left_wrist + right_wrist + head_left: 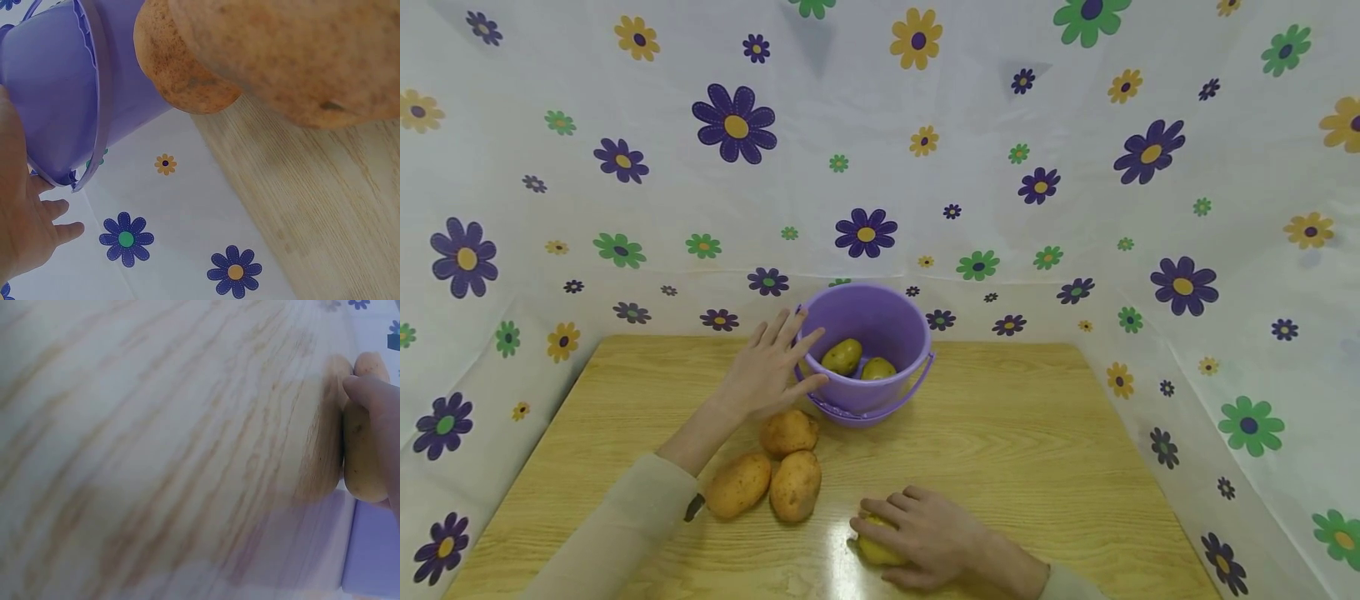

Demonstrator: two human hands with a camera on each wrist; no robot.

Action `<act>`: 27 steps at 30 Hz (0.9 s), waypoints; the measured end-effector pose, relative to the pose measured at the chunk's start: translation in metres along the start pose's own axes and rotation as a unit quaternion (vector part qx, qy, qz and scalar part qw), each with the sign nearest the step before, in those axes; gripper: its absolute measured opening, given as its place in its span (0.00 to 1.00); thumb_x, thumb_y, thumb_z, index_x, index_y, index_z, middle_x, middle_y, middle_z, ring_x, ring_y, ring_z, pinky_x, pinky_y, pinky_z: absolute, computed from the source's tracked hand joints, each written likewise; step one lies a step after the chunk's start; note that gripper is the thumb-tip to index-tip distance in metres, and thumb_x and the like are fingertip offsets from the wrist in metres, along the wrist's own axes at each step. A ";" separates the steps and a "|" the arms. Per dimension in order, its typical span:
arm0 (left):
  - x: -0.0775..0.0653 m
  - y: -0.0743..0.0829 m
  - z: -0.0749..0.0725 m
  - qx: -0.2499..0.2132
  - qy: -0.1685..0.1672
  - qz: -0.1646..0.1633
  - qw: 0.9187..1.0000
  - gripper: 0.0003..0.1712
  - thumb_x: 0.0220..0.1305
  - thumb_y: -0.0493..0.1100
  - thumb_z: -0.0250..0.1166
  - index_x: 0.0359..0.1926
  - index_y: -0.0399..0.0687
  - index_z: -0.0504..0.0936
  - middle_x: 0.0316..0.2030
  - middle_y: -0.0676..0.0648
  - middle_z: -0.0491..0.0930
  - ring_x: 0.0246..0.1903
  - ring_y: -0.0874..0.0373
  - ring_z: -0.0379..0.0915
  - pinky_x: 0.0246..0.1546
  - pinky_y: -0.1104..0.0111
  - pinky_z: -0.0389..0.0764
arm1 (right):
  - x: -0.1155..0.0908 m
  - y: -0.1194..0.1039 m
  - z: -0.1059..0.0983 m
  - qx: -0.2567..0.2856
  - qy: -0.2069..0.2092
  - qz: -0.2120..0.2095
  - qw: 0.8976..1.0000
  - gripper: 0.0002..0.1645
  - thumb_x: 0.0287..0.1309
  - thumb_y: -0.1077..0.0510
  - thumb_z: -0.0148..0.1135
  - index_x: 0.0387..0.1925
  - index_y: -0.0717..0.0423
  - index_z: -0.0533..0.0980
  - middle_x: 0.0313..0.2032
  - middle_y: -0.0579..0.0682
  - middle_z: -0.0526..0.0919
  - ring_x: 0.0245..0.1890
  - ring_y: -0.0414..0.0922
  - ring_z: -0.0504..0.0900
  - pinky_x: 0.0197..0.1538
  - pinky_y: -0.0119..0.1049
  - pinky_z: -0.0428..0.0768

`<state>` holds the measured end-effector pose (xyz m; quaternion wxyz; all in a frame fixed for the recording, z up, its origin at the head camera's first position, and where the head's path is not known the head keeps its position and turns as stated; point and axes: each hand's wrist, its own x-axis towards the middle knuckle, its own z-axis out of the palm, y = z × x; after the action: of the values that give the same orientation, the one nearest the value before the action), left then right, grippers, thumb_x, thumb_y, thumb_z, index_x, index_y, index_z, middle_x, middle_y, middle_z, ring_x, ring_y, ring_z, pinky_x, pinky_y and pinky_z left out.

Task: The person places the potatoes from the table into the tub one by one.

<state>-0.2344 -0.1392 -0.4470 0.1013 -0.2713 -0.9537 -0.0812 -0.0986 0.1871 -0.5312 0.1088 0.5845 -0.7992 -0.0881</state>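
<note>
In the head view my left hand (767, 367) is at the left rim of a purple bucket (865, 396), its fingers spread and straight. Inside the bucket lie two yellow-green fruits (842, 357), which look like pears. My right hand (936, 537) curls over a yellow pear (876, 548) on the table near the front; much of the pear is hidden under the fingers. The right wrist view shows the thumb along the side of this pear (362, 456). Three brown potatoes (795, 486) lie close together left of the pear, in front of the bucket.
The bucket's handle (917, 387) hangs down at its front. A wooden table (1015, 442) bears everything. Flower-printed white cloth (970, 208) rises behind the table and along both sides. Something small and dark (695, 507) shows beside the left sleeve.
</note>
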 end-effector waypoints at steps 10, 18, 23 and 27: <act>0.000 0.000 0.000 -0.002 0.003 0.002 1.000 0.47 0.75 0.70 0.55 0.84 0.55 0.58 0.85 0.37 0.47 0.85 0.34 0.40 0.83 0.37 0.51 | 0.001 -0.002 0.001 0.005 0.019 0.007 1.000 0.40 0.72 0.28 0.52 0.77 0.39 0.67 0.64 0.42 0.81 0.51 0.38 0.85 0.55 0.33 0.85; 0.000 0.000 0.000 0.000 0.006 0.003 1.000 0.46 0.75 0.71 0.55 0.83 0.55 0.58 0.85 0.37 0.47 0.85 0.34 0.40 0.83 0.37 0.52 | 0.002 -0.001 0.002 0.005 0.028 0.007 1.000 0.39 0.71 0.28 0.54 0.75 0.38 0.69 0.61 0.41 0.82 0.51 0.38 0.85 0.54 0.32 0.85; 0.000 0.000 0.000 0.003 0.008 0.006 1.000 0.46 0.74 0.71 0.54 0.83 0.55 0.58 0.85 0.37 0.48 0.84 0.34 0.42 0.82 0.37 0.52 | 0.002 0.000 0.002 0.001 0.027 0.003 1.000 0.39 0.70 0.28 0.55 0.75 0.38 0.69 0.61 0.41 0.83 0.52 0.38 0.85 0.55 0.32 0.85; 0.000 -0.001 0.001 0.003 0.008 0.006 1.000 0.46 0.74 0.71 0.54 0.83 0.56 0.58 0.85 0.37 0.48 0.85 0.34 0.41 0.82 0.37 0.52 | 0.003 0.000 0.001 -0.004 0.029 0.005 1.000 0.39 0.69 0.27 0.56 0.74 0.36 0.69 0.61 0.40 0.82 0.51 0.38 0.85 0.55 0.33 0.85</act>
<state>-0.2351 -0.1397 -0.4480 0.1106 -0.2762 -0.9514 -0.0796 -0.0998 0.1845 -0.5323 0.1350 0.5820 -0.7985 -0.0737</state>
